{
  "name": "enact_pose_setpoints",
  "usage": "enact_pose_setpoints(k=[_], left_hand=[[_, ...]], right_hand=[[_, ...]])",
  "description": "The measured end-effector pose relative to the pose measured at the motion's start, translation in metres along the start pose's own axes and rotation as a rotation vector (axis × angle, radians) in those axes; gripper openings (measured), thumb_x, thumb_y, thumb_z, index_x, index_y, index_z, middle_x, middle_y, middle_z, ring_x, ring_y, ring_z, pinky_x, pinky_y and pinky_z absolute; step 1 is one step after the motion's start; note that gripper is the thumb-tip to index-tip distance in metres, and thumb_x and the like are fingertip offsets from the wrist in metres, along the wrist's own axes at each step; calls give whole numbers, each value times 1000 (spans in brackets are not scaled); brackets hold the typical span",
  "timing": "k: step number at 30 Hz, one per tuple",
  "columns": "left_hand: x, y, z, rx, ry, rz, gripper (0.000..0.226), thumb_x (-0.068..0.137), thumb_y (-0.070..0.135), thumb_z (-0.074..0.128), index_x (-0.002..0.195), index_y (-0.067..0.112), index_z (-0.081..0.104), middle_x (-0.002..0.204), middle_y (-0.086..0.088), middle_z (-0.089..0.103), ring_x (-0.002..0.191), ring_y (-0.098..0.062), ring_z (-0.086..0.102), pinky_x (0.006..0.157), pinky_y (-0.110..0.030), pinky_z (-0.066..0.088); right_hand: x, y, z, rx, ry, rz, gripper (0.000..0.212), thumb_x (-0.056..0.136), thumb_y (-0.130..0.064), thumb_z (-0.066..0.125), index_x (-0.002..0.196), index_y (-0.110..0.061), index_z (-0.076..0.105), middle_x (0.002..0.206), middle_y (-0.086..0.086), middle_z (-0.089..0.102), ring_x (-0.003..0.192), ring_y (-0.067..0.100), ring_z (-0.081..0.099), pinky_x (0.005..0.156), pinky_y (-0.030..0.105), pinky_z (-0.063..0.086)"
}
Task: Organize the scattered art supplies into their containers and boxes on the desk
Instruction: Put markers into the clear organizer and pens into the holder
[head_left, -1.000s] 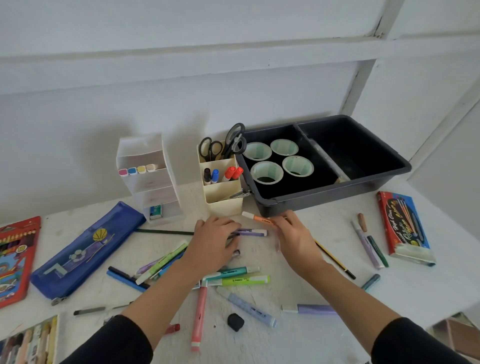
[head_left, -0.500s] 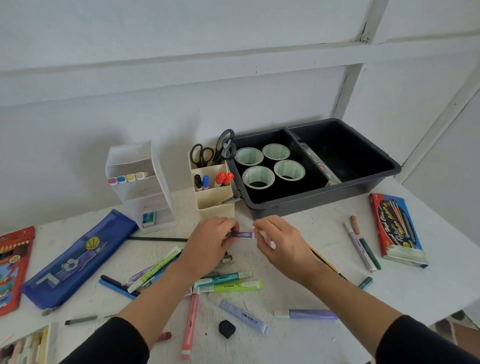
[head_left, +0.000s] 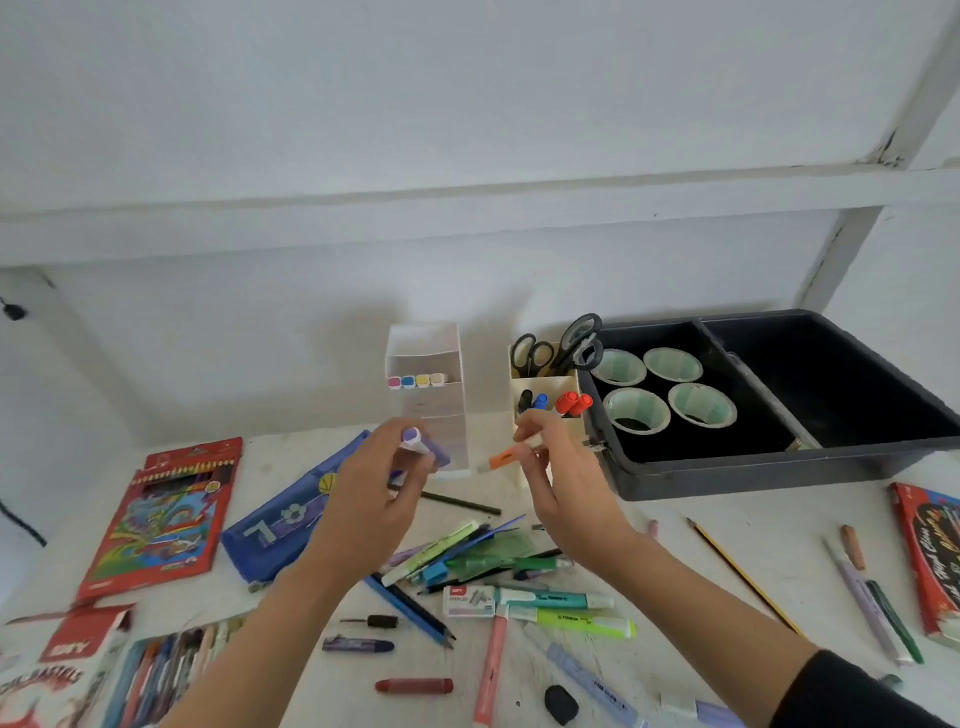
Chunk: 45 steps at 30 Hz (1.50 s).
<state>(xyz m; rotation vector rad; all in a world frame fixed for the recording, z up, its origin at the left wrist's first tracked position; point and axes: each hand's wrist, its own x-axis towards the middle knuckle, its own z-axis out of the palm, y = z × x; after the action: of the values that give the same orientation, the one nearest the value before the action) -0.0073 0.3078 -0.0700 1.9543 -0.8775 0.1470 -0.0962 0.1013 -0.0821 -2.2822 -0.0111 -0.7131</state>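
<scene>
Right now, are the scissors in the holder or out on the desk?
In: both scissors stand handles up in the cream holder's back section.

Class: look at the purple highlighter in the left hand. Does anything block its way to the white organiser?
Nothing visible does: the left hand holds the purple highlighter just in front of the white organiser.

Tray (head_left: 779, 475) at two o'clock holds tape rolls (head_left: 623, 410) in its left compartment; pen holder (head_left: 550, 387) just left of it, pencil case (head_left: 275, 530) at ten.
</scene>
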Motion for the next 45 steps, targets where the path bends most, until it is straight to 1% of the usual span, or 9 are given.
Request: enact_pose_setpoints(k=[2,6,10,16,19,24,28,34,45], left_hand=[[-2,-1,-18,-4,61,-19,14,98,13,61,105,24,57,102,14,74,100,-9,71,83,-16,53],[0,-7,-38,-19,136,-6,14,97,23,61,111,23,58,112,13,73,104,-12,71,84,-22,57],[4,-12,-38,30,156,61,19,96,17,64,115,16,64,113,10,71,104,-7,69,83,-13,53],[15,-22,-30,56,97,122,23,95,21,69,117,15,69,111,11,71,101,1,67,85,-9,49],[22,-40,-26,118,55,123,24,94,19,71,118,15,70,112,8,73,99,-1,66,86,-15,52],[35,-61,-22,224,29,143,30,91,19,73,121,18,72,115,3,68,92,-5,61,83,-24,55],[43,-68,-20,366,-3,48,36,94,44,64,127,31,68,114,6,42,92,-13,50,78,-24,50],[44,-72,-19,565,-104,130,52,105,55,27,143,29,52,144,0,39,124,-19,44,100,-37,46],[44,-70,-15,62,30,36,22,102,33,58,123,26,58,127,11,58,119,-4,54,98,-22,48]], right_hand=[[9,-8,12,24,21,-7,20,105,-21,47,124,-17,49,106,-10,55,84,6,55,72,15,43],[23,-23,22,26,99,-61,15,104,-18,49,119,-15,53,105,-10,57,90,-8,50,75,6,38],[33,-27,28,-22,152,-167,23,101,-6,52,119,-19,50,108,-12,53,99,-8,46,86,4,35],[45,-19,52,-143,100,-246,20,100,-4,54,119,-8,60,115,3,61,106,20,55,89,27,46],[52,-15,65,-173,31,-214,23,97,-2,58,119,-8,61,115,6,64,107,22,55,88,31,47],[61,-13,79,-112,-8,-165,23,98,-7,59,121,-12,60,118,4,63,109,15,56,92,16,42],[68,-12,85,-3,-3,-44,17,98,-9,61,113,-16,62,107,-1,65,92,9,56,79,17,45],[70,-6,92,-18,-51,-34,16,99,-11,58,113,-16,64,105,0,72,88,17,65,76,31,53],[74,-1,96,-91,-64,-28,19,97,-16,64,116,-17,64,107,0,72,77,18,64,69,28,50]])
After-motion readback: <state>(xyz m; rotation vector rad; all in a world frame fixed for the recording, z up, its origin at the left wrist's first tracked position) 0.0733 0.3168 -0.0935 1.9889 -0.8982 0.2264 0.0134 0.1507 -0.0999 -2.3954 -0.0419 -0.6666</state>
